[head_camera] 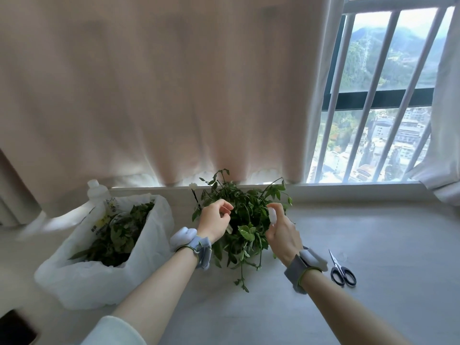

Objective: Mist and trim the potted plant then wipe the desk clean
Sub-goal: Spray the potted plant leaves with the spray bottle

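Grips a small white spray bottle (272,216) in the right hand (282,232), with fingers curled round it, just over the right side of the potted plant (245,215). Holds the left hand (214,220) above the plant's left side with fingers loosely curled; possibly pinching a stem, but cannot tell against the leaves. Hides the pot under foliage, mid-desk near the far sill. Open desk (385,232) to the right, save for scissors (343,270) lying near the right wrist. Just left, a white bag (99,282) of cuttings; behind it a pale bottle (95,192), partly hidden. At the near left corner, a dark object (15,327), cut off.
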### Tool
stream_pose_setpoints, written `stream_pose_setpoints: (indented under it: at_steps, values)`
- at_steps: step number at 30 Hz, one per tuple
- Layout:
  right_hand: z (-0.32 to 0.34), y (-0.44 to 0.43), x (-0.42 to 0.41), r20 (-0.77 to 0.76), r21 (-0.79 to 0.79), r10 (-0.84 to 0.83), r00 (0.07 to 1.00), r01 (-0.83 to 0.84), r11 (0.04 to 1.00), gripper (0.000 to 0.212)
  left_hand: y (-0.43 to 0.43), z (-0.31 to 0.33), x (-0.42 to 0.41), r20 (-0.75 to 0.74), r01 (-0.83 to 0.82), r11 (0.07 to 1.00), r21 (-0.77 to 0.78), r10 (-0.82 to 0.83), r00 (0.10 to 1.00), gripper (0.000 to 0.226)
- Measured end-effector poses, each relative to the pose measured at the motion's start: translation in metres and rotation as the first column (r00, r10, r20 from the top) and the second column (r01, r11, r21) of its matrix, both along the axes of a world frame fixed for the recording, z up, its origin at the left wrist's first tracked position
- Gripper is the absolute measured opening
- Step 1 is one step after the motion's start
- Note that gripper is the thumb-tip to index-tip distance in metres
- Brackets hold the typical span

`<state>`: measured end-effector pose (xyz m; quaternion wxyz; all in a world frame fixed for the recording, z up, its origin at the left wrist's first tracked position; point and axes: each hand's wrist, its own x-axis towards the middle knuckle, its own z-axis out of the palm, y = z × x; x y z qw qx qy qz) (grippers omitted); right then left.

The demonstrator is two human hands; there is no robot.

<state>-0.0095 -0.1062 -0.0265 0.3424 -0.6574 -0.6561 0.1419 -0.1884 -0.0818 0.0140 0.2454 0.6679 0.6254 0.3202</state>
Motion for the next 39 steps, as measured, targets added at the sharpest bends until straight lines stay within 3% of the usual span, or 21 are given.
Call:
stream_pose_setpoints:
  at_steps: [6, 9, 13, 18, 25, 29, 32, 36, 39]
  values:
    - [0.008, 0.021, -0.008, 0.067, -0.02, 0.011, 0.998, -0.009, 1.0, 0.052, 0.004, -0.007, -0.007, 0.039, -0.039, 0.999, 0.019, 0.038, 0.999, 0.02]
    - [0.008, 0.026, -0.013, 0.028, 0.011, 0.015, 0.999, -0.016, 1.0, 0.052, 0.003, -0.012, -0.012, 0.048, -0.057, 0.998, 0.025, 0.055, 0.997, 0.032]
    - [0.008, 0.032, -0.019, 0.029, 0.052, 0.073, 0.997, -0.075, 0.996, 0.059, 0.0, -0.009, -0.017, -0.053, -0.117, 0.989, 0.09, 0.122, 0.991, 0.051]
    - [0.007, 0.039, -0.03, 0.1, -0.015, 0.114, 0.988, -0.113, 0.994, 0.059, 0.0, -0.01, -0.025, -0.017, -0.208, 0.972, 0.111, 0.211, 0.977, 0.054]
    - [0.011, 0.05, -0.04, 0.06, 0.042, 0.002, 0.998, -0.005, 0.999, 0.054, 0.003, -0.01, -0.022, 0.065, -0.115, 0.984, 0.134, 0.107, 0.992, 0.047]
    - [0.01, 0.053, -0.042, 0.084, -0.009, 0.012, 0.996, -0.012, 1.0, 0.051, 0.0, -0.008, -0.003, 0.064, 0.094, 0.995, -0.036, -0.091, 0.994, 0.013]
    - [0.01, 0.049, -0.041, 0.035, -0.024, 0.008, 0.999, -0.007, 1.0, 0.05, 0.001, -0.012, 0.007, 0.14, 0.192, 0.957, -0.216, -0.164, 0.976, 0.043]
    - [0.015, 0.046, -0.04, -0.229, 0.048, 0.054, 0.972, -0.044, 0.998, 0.058, 0.003, -0.012, 0.02, 0.241, 0.363, 0.863, -0.353, -0.291, 0.926, 0.092]
    - [0.021, 0.046, -0.04, -0.463, 0.061, 0.108, 0.88, -0.09, 0.994, 0.064, 0.002, -0.013, 0.03, 0.294, 0.314, 0.891, -0.328, -0.22, 0.93, 0.098]
